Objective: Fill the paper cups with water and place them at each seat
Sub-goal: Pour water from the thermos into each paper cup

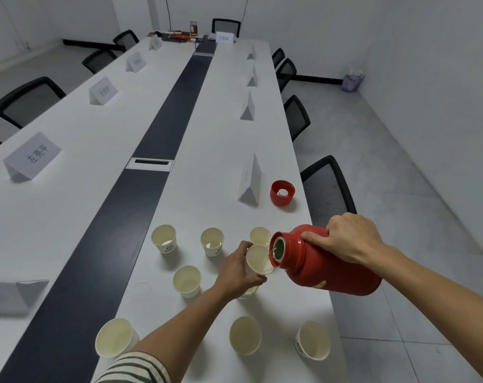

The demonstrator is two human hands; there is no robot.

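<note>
A long white table (221, 134) with a dark strip (162, 120) down its middle runs the length of a white-walled room with a grey tiled floor (386, 167); black mesh chairs (328, 189) stand along both sides and at the far end; folded name cards (250, 181) stand at the seats, and a cable hatch (150, 164) is set into the strip. At the near end, loose paper cups (187, 281) stand upright and apart on the white top. The left hand (239, 275) holds one cup (258, 259) tilted above them, its fingers (255, 280) curled round the wall, and hides most of another cup beneath it. The right hand (350, 239) grips the body of a red flask (326, 261) tipped on its side, its open mouth at the held cup's rim. The flask's red lid (282, 193) lies upturned just beside the nearest right-hand card; clutter sits at the table's far end, too small to tell, and a pale bag (352, 78) rests on the floor by the right wall.
</note>
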